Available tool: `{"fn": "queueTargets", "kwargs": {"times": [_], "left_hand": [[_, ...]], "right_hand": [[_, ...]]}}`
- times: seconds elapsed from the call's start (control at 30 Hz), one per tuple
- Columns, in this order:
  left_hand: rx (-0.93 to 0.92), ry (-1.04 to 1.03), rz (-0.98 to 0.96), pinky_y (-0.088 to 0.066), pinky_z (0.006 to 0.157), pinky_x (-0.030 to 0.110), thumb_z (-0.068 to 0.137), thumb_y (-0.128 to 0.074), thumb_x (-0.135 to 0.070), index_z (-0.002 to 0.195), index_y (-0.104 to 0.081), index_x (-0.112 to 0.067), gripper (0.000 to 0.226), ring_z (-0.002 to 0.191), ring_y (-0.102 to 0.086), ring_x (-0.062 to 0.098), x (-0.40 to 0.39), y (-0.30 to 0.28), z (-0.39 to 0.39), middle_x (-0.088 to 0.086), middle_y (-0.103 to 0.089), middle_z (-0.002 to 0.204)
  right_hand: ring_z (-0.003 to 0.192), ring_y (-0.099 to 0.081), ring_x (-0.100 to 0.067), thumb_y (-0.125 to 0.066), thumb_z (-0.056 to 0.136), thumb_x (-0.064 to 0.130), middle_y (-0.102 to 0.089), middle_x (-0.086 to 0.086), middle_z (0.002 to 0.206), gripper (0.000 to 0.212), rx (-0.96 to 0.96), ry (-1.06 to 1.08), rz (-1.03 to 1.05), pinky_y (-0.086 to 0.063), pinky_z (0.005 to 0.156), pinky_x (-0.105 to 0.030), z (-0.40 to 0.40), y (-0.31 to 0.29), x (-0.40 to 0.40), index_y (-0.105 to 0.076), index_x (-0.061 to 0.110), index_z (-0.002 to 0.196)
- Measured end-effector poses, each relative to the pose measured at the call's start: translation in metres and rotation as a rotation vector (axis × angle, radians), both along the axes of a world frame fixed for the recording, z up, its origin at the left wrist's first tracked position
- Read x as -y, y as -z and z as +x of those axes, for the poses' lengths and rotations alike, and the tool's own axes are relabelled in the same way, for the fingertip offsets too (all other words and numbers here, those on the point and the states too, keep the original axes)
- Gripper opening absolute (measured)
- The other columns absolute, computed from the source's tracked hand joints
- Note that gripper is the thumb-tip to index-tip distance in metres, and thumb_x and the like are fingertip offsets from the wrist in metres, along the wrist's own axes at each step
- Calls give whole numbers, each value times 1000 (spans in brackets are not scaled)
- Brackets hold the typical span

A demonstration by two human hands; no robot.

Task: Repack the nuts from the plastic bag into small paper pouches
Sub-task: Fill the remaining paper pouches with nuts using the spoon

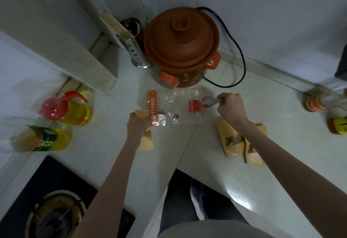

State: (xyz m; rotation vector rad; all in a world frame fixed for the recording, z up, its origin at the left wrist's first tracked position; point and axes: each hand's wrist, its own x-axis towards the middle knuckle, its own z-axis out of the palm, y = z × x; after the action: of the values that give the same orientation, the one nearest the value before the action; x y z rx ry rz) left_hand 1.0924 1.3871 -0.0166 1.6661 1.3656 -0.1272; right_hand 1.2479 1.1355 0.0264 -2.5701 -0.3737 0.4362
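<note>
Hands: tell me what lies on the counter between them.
Head view: the nearly empty plastic bag lies between the left hand and right hand.

Head view, close; faces down over counter (244, 181).

counter (244, 181): glossy pale stone | plastic bag (174, 104): clear crinkled film | pouches (232, 147): matt tan paper | pot (180, 46): smooth matt brown clay | holder (135, 50): shiny perforated metal | oil bottles (75, 110): clear plastic
</note>
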Motion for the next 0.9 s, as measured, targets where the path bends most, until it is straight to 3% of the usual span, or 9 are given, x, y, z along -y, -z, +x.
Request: {"fn": "queueTargets", "kwargs": {"times": [0.1,0.23,0.3,0.37,0.43,0.53,0.67,0.83,0.9], "left_hand": [[9,19,-27,-52,75,35,66,-75,-16,117,-57,-7,55,96,-63,28,-2,3,22,9,-66,104],[23,15,-70,-43,56,26,70,-74,-16,113,-58,-7,47,86,-62,23,1,5,39,3,-62,91],[38,-19,-97,-48,66,29,70,-75,-17,119,-55,-6,54,91,-62,24,2,7,42,6,-64,102],[51,-35,-124,-50,75,34,70,-75,-16,121,-54,-7,56,95,-62,25,2,6,42,8,-63,108],[92,-17,-190,-50,67,29,67,-76,-10,114,-61,-10,49,88,-65,22,1,4,39,7,-67,103],[178,29,-268,-49,60,23,65,-76,0,111,-63,-16,50,85,-68,17,7,-2,30,2,-71,100],[252,78,-227,-53,66,25,65,-79,3,116,-54,-24,62,90,-66,13,20,-2,18,-2,-67,103],[266,79,-224,-49,59,21,69,-77,-2,111,-51,-29,56,83,-64,12,27,4,6,-4,-64,98],[264,79,-203,-48,61,21,69,-74,1,112,-50,-29,58,84,-62,12,29,7,3,-5,-63,97]], "right_hand": [[76,-55,-39,-44,75,-6,-66,-20,76,26,-3,-86,-64,-40,61,-37,2,8,-12,-68,-1,86],[89,-61,-40,-45,84,-4,-71,-20,94,31,-91,-133,-30,-51,82,-43,1,14,-25,-70,-1,101],[81,-66,-34,-47,88,-1,-72,-19,91,26,-159,-124,23,-54,81,-43,-1,15,-28,-70,-2,100],[63,-66,-22,-50,88,1,-71,-14,78,22,-191,-92,94,-57,72,-33,-3,15,-29,-71,1,96],[53,-59,-8,-53,89,2,-67,-4,70,22,-175,-33,188,-51,58,-10,-6,11,-29,-72,5,99],[69,-58,-1,-52,89,1,-67,1,88,29,-188,49,263,-40,57,1,-13,10,-26,-69,7,111],[72,-64,-4,-57,87,2,-69,2,88,34,-275,17,236,-47,57,-4,-23,17,-20,-63,7,120],[55,-60,-10,-60,89,17,-66,2,68,20,-47,-154,189,-53,57,-27,-30,15,-17,-70,8,104],[52,-57,-13,-55,91,17,-64,-2,65,20,13,-202,155,-51,54,-28,-32,14,-19,-69,6,101]]}}
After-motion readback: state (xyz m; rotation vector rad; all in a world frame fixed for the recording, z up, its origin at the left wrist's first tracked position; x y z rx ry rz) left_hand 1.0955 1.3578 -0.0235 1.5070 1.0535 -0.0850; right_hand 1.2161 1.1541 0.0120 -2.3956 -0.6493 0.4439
